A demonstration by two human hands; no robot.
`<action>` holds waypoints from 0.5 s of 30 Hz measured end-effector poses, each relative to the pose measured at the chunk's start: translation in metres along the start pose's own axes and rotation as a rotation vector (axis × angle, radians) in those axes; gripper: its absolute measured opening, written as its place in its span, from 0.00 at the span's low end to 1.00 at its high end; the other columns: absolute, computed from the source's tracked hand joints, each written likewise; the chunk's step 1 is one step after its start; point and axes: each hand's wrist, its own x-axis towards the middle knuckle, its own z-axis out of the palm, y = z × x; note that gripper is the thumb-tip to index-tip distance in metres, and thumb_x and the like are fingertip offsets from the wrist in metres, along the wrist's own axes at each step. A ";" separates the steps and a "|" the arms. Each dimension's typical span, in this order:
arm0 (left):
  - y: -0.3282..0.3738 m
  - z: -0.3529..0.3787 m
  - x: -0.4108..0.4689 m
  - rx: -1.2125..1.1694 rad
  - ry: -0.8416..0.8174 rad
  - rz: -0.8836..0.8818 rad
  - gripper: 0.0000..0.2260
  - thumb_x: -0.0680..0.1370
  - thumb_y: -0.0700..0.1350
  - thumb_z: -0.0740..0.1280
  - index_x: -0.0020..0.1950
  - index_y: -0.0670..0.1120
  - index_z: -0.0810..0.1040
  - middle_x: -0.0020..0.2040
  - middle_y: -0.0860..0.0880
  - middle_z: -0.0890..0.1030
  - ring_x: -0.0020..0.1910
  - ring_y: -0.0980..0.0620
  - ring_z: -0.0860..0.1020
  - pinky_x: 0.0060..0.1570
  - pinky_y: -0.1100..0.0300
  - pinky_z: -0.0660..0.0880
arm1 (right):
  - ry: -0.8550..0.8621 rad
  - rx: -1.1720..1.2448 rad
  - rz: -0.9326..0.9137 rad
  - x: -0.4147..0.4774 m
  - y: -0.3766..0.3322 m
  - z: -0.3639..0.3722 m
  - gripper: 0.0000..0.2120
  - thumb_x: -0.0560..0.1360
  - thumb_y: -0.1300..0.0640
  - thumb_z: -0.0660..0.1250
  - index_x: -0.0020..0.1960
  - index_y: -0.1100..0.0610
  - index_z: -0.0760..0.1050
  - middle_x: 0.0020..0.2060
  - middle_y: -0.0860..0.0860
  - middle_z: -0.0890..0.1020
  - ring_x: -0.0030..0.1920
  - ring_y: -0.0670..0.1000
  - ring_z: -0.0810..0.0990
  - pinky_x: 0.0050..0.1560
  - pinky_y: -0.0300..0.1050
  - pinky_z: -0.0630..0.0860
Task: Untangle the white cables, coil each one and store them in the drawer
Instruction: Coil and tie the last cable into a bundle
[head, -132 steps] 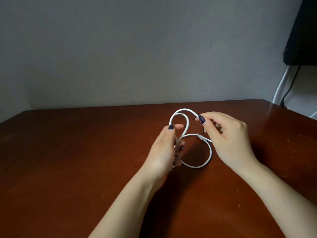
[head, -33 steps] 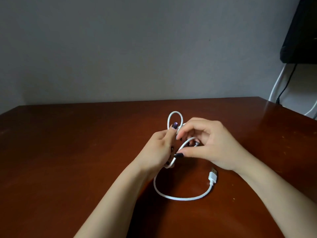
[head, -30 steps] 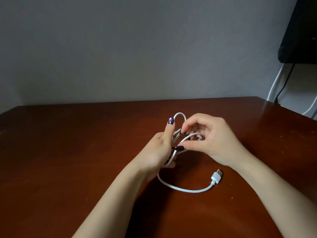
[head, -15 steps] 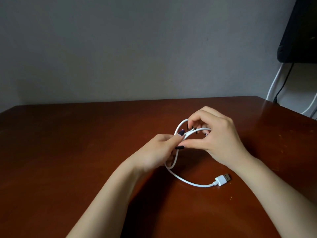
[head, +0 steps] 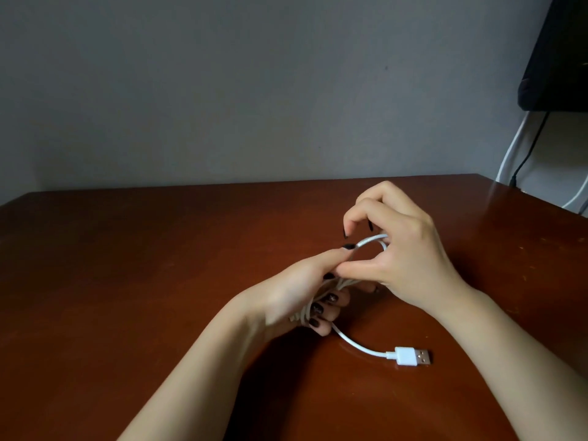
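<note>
A white cable [head: 356,343] is bunched into loops between both hands above the brown table [head: 127,281]. My left hand [head: 296,294] grips the gathered loops, fingers curled around them. My right hand [head: 401,249] pinches the top of a loop beside the left thumb. A short tail runs out below the left hand to a white USB plug [head: 409,356] lying on the table. I see one cable only; no drawer is in view.
A grey wall stands behind the table's far edge. At the upper right hangs a black device [head: 556,58] with a white and a black cord [head: 521,157] dropping past the table's right corner.
More cable has been wound into the loops in my left hand. The free tail on the table has become shorter, and the USB plug lies closer to the hands.
</note>
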 end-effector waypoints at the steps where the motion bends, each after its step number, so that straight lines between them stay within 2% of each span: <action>1: 0.001 -0.001 -0.007 -0.060 -0.105 -0.157 0.20 0.79 0.54 0.60 0.40 0.42 0.83 0.26 0.50 0.68 0.22 0.56 0.65 0.26 0.63 0.66 | -0.021 0.004 0.021 0.001 0.001 0.000 0.15 0.60 0.46 0.72 0.41 0.53 0.75 0.43 0.38 0.68 0.46 0.36 0.69 0.45 0.27 0.64; 2: 0.003 0.001 -0.020 -0.086 -0.227 -0.286 0.22 0.80 0.55 0.56 0.39 0.44 0.84 0.26 0.50 0.65 0.21 0.55 0.63 0.24 0.63 0.60 | -0.039 0.017 0.036 0.001 0.002 0.000 0.15 0.59 0.46 0.72 0.41 0.52 0.75 0.44 0.38 0.68 0.46 0.35 0.70 0.45 0.26 0.64; 4: 0.000 -0.006 -0.027 -0.122 -0.221 -0.337 0.23 0.80 0.55 0.54 0.40 0.45 0.84 0.26 0.50 0.62 0.20 0.56 0.60 0.23 0.65 0.56 | -0.066 0.037 0.058 0.001 0.003 -0.001 0.16 0.59 0.45 0.72 0.42 0.52 0.76 0.45 0.38 0.68 0.44 0.34 0.70 0.44 0.25 0.65; 8: 0.009 -0.005 -0.031 -0.171 -0.172 -0.292 0.23 0.82 0.52 0.53 0.45 0.42 0.84 0.29 0.50 0.60 0.26 0.55 0.55 0.22 0.66 0.54 | -0.146 0.086 0.094 0.000 0.005 -0.001 0.15 0.60 0.43 0.71 0.44 0.47 0.77 0.48 0.40 0.71 0.46 0.38 0.72 0.46 0.26 0.65; 11: 0.009 -0.008 -0.037 -0.212 -0.189 -0.268 0.21 0.82 0.50 0.54 0.48 0.39 0.83 0.29 0.50 0.61 0.26 0.55 0.55 0.20 0.67 0.55 | -0.170 0.154 0.097 0.000 0.007 -0.003 0.13 0.65 0.44 0.70 0.46 0.49 0.80 0.48 0.44 0.74 0.48 0.41 0.75 0.47 0.28 0.68; 13: 0.007 -0.011 -0.035 -0.279 -0.181 -0.250 0.21 0.82 0.50 0.54 0.49 0.37 0.81 0.27 0.52 0.62 0.23 0.57 0.57 0.19 0.68 0.56 | -0.148 0.234 0.130 0.000 0.008 -0.005 0.11 0.69 0.45 0.67 0.46 0.51 0.80 0.49 0.45 0.75 0.51 0.46 0.76 0.49 0.35 0.72; 15: 0.007 -0.014 -0.033 -0.398 -0.160 -0.234 0.23 0.82 0.52 0.53 0.46 0.38 0.82 0.26 0.52 0.62 0.22 0.58 0.58 0.18 0.69 0.56 | -0.105 0.332 0.201 0.001 0.009 -0.006 0.11 0.71 0.46 0.65 0.48 0.51 0.80 0.48 0.44 0.75 0.51 0.49 0.77 0.46 0.48 0.77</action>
